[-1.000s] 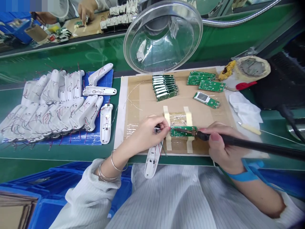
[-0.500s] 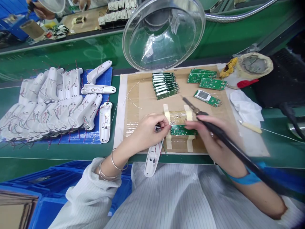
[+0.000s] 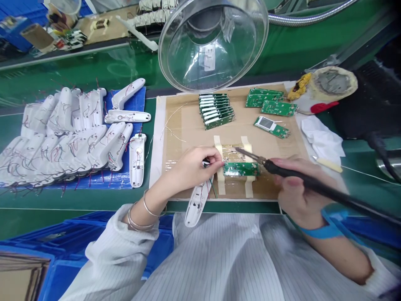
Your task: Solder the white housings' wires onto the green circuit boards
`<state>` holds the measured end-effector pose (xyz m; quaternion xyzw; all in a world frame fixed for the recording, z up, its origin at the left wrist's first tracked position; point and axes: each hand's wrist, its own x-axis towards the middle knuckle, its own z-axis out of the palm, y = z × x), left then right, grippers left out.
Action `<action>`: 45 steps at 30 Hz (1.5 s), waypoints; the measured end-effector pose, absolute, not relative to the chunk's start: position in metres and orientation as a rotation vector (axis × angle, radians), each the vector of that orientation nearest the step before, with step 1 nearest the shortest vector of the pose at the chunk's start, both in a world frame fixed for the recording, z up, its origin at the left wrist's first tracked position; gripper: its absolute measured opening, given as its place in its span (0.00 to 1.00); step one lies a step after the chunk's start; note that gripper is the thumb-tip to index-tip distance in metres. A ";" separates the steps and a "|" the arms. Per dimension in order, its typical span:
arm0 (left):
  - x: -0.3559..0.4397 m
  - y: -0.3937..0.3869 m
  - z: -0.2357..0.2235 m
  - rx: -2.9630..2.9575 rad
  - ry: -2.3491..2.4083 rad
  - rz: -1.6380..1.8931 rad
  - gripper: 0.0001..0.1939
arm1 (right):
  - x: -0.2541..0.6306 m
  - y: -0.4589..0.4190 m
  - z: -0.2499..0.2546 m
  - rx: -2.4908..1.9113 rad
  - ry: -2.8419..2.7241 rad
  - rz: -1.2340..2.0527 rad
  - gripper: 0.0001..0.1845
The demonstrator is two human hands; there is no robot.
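Observation:
My right hand is closed around the black handle of a soldering iron. The iron's metal tip points left, above the upper edge of a green circuit board. That board lies on a taped-down holder with cream tape strips. At its left end, the thumb and fingers of my left hand are pinched together; what they hold is too small to make out. Below this hand a white plastic housing lies slanted over the table edge, its upper end hidden, with thin green and red wires by it.
White wired housings crowd a blue sheet at left. Stacked boards, more boards and one with a screen lie on the cardboard. A clear lamp shade hangs above. A person's hand shows across the partition.
My right hand has drawn back right, off the board, and the iron now lies flatter with its tip lower, near the holder. My left hand stays pinched at the board's left end.

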<state>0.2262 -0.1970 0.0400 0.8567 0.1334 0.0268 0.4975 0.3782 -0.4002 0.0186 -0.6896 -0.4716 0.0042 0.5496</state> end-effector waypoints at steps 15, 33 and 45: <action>0.228 -0.202 0.041 2.086 0.386 0.053 0.08 | 0.379 -0.398 0.007 -1.555 -1.158 0.065 0.10; 0.218 -0.210 0.047 2.402 0.339 0.229 0.09 | 0.376 -0.381 0.011 -1.701 -1.546 0.123 0.33; 0.172 -0.234 0.077 2.840 -0.048 0.153 0.11 | 0.375 -0.382 0.011 -1.715 -1.513 0.172 0.32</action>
